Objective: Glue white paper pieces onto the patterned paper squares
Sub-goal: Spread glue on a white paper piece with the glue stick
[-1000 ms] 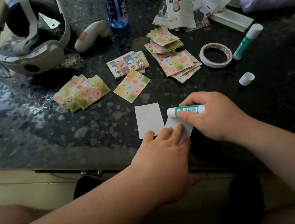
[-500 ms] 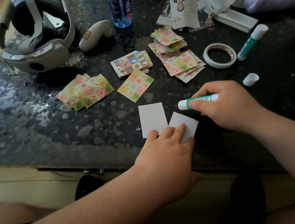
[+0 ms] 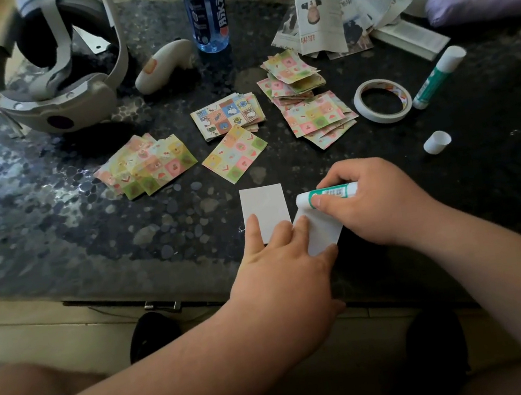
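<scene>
Two white paper pieces lie near the table's front edge: one upright rectangle [image 3: 264,208] and a tilted one [image 3: 323,233] to its right. My left hand [image 3: 281,261] presses flat on both, fingers spread. My right hand [image 3: 373,201] grips an uncapped green-and-white glue stick [image 3: 327,195] whose tip touches the tilted piece's top corner. Patterned paper squares lie beyond: a single one [image 3: 235,157], a left pile [image 3: 147,166], a middle stack [image 3: 227,116] and a right heap [image 3: 305,100].
The glue cap [image 3: 437,141], a tape roll [image 3: 382,100] and a second glue stick [image 3: 438,77] sit at the right. A headset [image 3: 60,68], controller [image 3: 163,65], blue bottle [image 3: 205,10] and printed papers [image 3: 340,15] line the back of the dark table [image 3: 56,232].
My right hand lifted the glue stick up and away from the tilted white piece, then brought it back down onto its top corner. My left hand kept holding the papers.
</scene>
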`<state>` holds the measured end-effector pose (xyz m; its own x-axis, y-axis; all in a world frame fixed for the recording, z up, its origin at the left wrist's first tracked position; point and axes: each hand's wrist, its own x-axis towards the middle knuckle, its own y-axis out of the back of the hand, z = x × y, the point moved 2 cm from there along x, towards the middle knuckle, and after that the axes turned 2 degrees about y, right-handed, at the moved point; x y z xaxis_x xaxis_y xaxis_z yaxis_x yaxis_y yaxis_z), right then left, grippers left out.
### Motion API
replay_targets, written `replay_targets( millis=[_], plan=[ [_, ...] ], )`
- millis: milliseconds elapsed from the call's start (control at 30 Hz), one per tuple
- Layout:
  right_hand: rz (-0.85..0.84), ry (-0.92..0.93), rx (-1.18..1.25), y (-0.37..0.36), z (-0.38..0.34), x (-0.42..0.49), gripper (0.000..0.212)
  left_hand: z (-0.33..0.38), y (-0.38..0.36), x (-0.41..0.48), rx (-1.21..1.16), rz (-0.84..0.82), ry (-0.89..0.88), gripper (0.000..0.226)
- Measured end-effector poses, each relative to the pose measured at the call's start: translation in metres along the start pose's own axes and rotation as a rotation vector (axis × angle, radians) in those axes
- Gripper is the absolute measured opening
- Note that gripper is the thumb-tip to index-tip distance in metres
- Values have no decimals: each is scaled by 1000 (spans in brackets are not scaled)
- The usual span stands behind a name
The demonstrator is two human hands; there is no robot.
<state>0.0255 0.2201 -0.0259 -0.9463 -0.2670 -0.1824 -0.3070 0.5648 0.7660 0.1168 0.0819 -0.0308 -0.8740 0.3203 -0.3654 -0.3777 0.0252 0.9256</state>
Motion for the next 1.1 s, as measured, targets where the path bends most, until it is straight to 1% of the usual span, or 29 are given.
replay_targets(
  millis=[100, 333, 533, 667, 967, 1100],
  plan=[
    [-10, -8, -5, 3, 0, 1, 10, 0, 0, 0, 10, -15, 3, 72],
    [-100, -56, -81, 19, 7, -5, 11, 0, 1, 2, 25, -31, -2, 73],
    [-51, -15, -29, 10, 4, -7, 9, 0, 1, 2, 31, -37, -4, 74],
    [-58, 10, -16, 4, 0, -7, 9, 1, 0, 1, 31, -37, 1, 74],
    [-171, -106, -139, 25, 1, -8, 14, 2, 0, 0, 39, -38, 6, 75],
    [-128, -75, -97, 18, -2, -7, 11, 1, 0, -1, 46, -47, 6, 76]
  ],
)
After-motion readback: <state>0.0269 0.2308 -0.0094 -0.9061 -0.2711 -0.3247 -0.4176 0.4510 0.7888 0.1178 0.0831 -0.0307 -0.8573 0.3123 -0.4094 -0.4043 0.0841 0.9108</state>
